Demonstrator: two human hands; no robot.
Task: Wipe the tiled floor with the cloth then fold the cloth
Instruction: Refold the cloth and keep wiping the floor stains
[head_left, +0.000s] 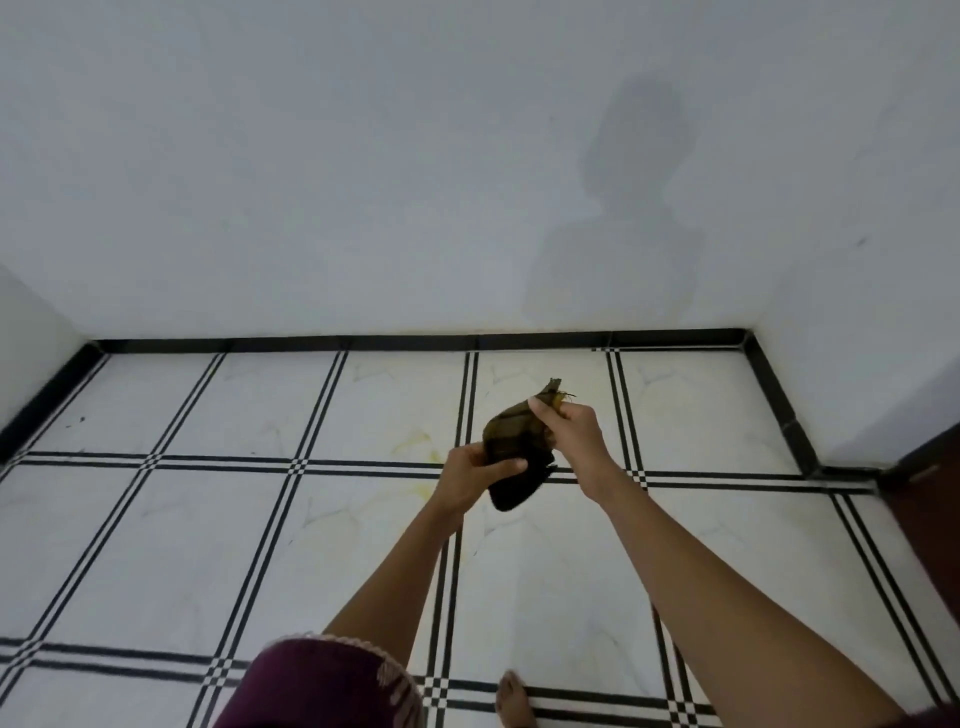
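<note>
1. Cloth (514, 447), dark olive and bunched, sits just right of the frame's centre in the head view, held up in the air clear of the tiled floor (249, 530) below it.
2. Our left hand (475, 470) grips the lower part, thumb laid across the front and the fingers curled shut behind the fabric.
3. Our right hand (569, 421) pinches the upper corner, thumb and fingers closed tight on it, with a frayed end poking out above the knuckles.
4. Faint yellowish stains (415, 447) mark the tiles just left of the hands and below them, so we judge the wiping may not be finished; whether they are spill or veining in the tile we cannot tell.
5. With the cloth gathered between both hands, we read this as either the start of folding or a regrip before another wipe.
6. Folding next calls for drawing the hands apart to spread the fabric flat, then matching the edges.
7. At lower centre we see a maroon garment (332, 686) and a bare foot (511, 699) on the tiles.
</note>
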